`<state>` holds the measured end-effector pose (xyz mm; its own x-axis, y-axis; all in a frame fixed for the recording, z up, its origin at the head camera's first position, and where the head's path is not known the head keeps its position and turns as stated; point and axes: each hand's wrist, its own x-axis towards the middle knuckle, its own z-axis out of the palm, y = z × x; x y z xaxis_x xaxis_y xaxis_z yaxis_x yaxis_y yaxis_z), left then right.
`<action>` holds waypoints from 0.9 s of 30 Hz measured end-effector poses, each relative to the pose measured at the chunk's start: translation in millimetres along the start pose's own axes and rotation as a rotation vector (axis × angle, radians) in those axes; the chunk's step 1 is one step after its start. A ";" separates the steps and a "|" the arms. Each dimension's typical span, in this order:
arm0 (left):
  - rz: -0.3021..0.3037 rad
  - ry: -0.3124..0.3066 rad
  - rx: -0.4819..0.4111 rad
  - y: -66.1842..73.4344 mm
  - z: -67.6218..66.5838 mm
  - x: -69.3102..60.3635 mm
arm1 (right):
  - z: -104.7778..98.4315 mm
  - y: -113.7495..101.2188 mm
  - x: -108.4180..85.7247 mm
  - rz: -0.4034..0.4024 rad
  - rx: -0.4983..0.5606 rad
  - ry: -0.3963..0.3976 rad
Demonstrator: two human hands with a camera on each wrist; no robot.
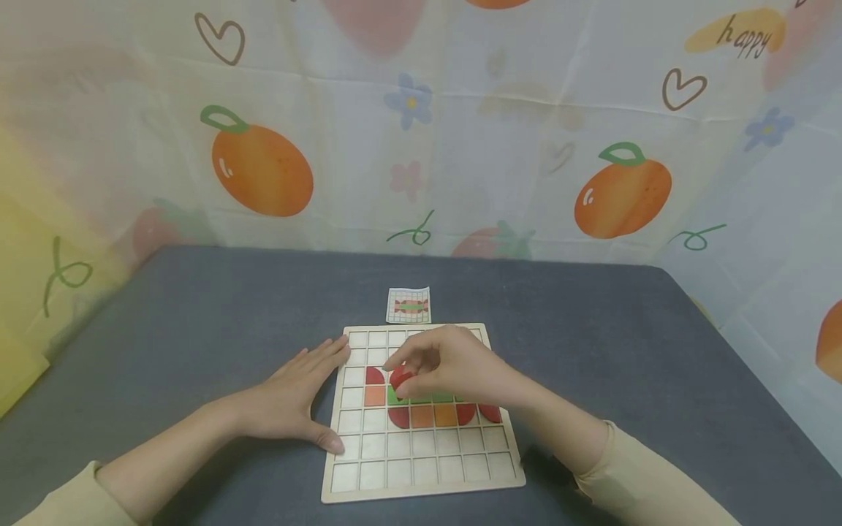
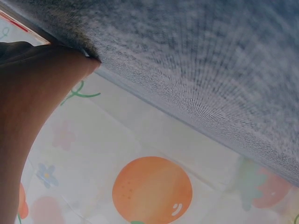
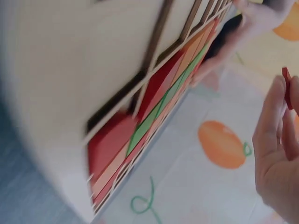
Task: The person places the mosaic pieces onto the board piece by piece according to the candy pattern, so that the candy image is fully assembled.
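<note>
A square wooden grid board [image 1: 376, 494] lies on the dark table. My left hand [image 1: 283, 398] rests at its left side, fingers and thumb spread along the edge. Over the upper middle of the grid, my right hand [image 1: 454, 365] pinches a small red piece [image 1: 399, 380] between thumb and fingers. The right wrist view shows the red piece [image 3: 287, 88] edge-on, held off the board. Red, orange and green pieces fill several middle cells, among them a red quarter-round piece [image 1: 374, 376] and an orange square [image 1: 375, 396]. My right hand hides part of the grid.
Just beyond the board lies a small printed card [image 1: 409, 305] with a coloured grid pattern. The dark table [image 1: 263, 292] reaches back to a hanging cloth [image 1: 500, 161] printed with fruit, flowers and hearts. Yellow cloth [image 1: 20, 343] hangs at the left.
</note>
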<state>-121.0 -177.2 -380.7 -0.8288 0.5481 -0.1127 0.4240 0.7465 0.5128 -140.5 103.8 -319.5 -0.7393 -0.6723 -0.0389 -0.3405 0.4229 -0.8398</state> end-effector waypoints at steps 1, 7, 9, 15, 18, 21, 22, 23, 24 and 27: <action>0.004 0.001 -0.001 -0.4 0.2 -0.1 | 2.5 -2.5 1.5 0.007 0.015 0.025; 0.019 0.013 -0.010 -2.2 1.7 -0.7 | 15.3 -10.3 12.6 0.051 0.106 0.091; 0.018 0.013 -0.014 -2.4 1.9 -1.0 | 19.0 -10.0 17.2 0.073 0.150 0.082; 0.031 0.012 -0.008 -1.5 1.0 -2.1 | 30.5 -5.9 27.5 0.131 0.079 0.050; 0.029 0.012 -0.008 -1.0 0.7 -2.7 | 34.9 -6.4 28.7 0.190 0.037 0.034; 0.030 0.014 -0.007 -1.3 0.8 -2.8 | 37.1 -6.8 28.7 0.238 0.017 0.015; 0.031 0.015 -0.009 -1.3 0.8 -2.8 | 37.6 -6.2 28.6 0.251 0.011 0.009; 0.030 0.014 -0.010 -1.2 0.8 -2.7 | 38.1 -5.5 28.6 0.265 0.007 0.004; 0.030 0.014 -0.011 -1.0 0.7 -2.5 | 38.7 -4.7 28.6 0.273 0.002 -0.003; 0.026 0.014 -0.013 -0.7 0.8 -2.1 | 40.6 -2.2 28.6 0.287 -0.002 -0.024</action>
<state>-119.2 -178.6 -381.5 -0.8227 0.5618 -0.0869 0.4410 0.7272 0.5260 -137.3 59.0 -340.7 -0.7919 -0.5386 -0.2877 -0.1203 0.5996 -0.7912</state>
